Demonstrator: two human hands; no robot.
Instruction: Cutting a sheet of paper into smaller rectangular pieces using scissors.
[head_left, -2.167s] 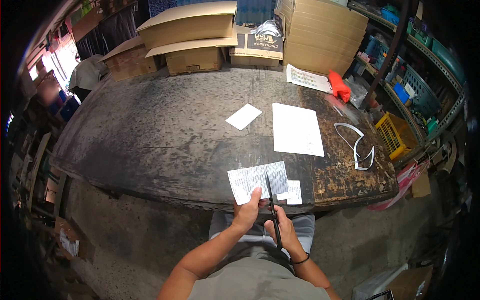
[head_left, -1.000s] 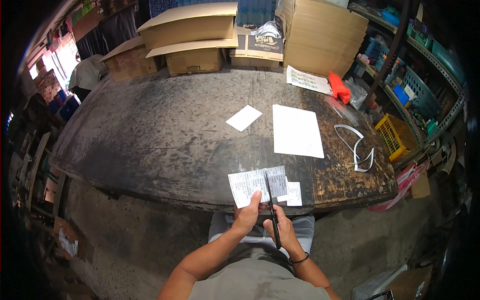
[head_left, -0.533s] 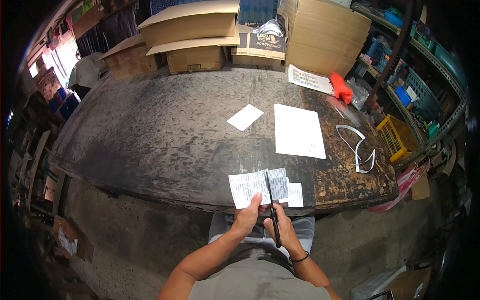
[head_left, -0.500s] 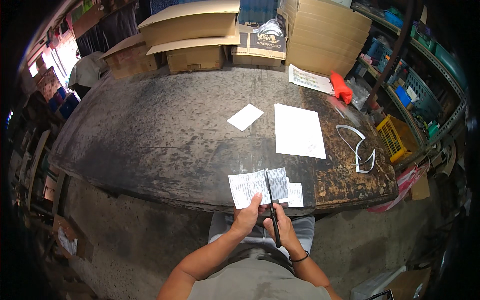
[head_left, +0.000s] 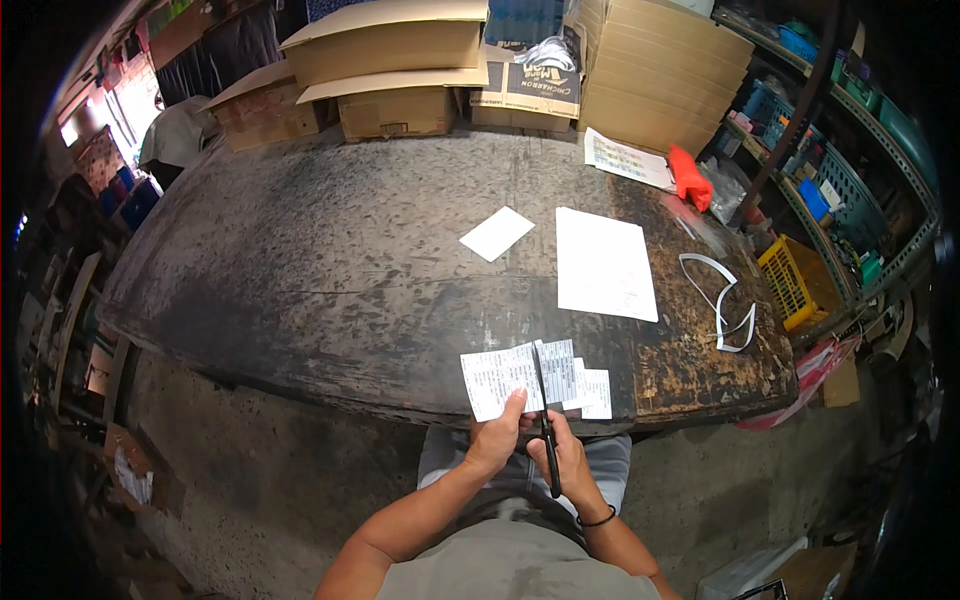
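Observation:
My left hand (head_left: 495, 440) grips a printed white sheet (head_left: 492, 370) near the table's front edge, thumb on top. Long black scissors (head_left: 553, 460) are held in my right hand (head_left: 568, 465); their blades cross the sheet vertically, with a narrower printed section (head_left: 558, 362) right of the blades. Small white slips (head_left: 595, 392) overlap just right of that section, on the table edge. Farther back on the dark, worn table (head_left: 320, 260) lie a small white card (head_left: 497, 233) and a larger stack of white paper (head_left: 605, 265).
Cardboard boxes (head_left: 385, 45) and flattened cartons (head_left: 660, 70) line the back. At right lie a curled white strip (head_left: 737, 342), a red bag (head_left: 690, 178) and printed papers (head_left: 625, 158). Beyond stand metal shelving (head_left: 845, 90) with baskets and a yellow crate (head_left: 795, 285).
The sheet and scissors sit slightly lower than two seconds ago, and the section right of the blades looks narrower and more askew. The table's contents shift slightly rightward in view.

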